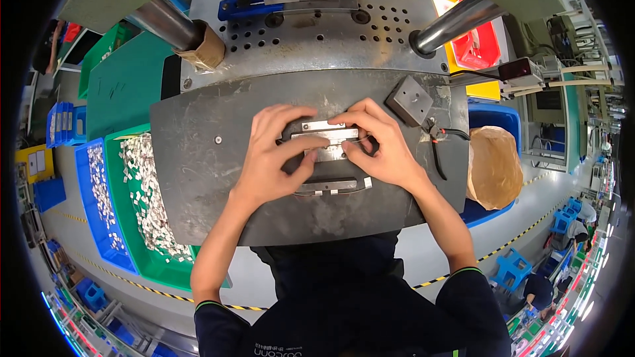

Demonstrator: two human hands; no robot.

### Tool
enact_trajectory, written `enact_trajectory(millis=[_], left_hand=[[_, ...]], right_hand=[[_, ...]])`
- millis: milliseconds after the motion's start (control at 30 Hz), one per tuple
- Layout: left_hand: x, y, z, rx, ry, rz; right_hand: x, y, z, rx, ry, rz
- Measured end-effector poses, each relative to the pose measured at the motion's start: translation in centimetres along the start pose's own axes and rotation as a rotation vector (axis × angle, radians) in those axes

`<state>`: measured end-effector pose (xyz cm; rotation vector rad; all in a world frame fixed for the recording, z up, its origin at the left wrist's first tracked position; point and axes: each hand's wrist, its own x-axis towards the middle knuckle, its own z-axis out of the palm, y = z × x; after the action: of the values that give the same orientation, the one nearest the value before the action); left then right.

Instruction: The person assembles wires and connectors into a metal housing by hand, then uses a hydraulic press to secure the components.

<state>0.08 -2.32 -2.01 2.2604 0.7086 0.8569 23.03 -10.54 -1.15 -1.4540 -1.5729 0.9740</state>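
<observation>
A small silvery metal fixture (pixel 334 135) lies on the dark work plate (pixel 198 178), between my two hands. My left hand (pixel 270 152) curls around its left side, index fingertip and thumb close together on its face. From the right, my right hand (pixel 382 144) bends over it, index finger on the upper bar and thumb on the lower part. A thin wire shows by the right fingers; any small part under the fingertips is hidden. Just nearer me sits a dark metal bar (pixel 327 185) with small white pieces and a thin wire along it.
Pliers (pixel 436 142) lie at the right beside a dark metal block (pixel 409 101). Left of the plate are green (pixel 119 192) and blue (pixel 84 165) bins of small white parts. A paper-lined blue bin (pixel 493 119) stands right. Press columns (pixel 456 24) rise behind.
</observation>
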Motion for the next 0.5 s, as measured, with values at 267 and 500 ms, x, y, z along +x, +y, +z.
enact_trajectory(millis=[267, 500], left_hand=[[-0.6, 0.2, 1.0, 0.144, -0.036, 0.236], [-0.6, 0.4, 1.2, 0.137, -0.012, 0.227]], right_hand=[[0.0, 0.1, 0.1, 0.018, 0.023, -0.025], [0.1, 0.7, 0.3, -0.071, 0.059, -0.17]])
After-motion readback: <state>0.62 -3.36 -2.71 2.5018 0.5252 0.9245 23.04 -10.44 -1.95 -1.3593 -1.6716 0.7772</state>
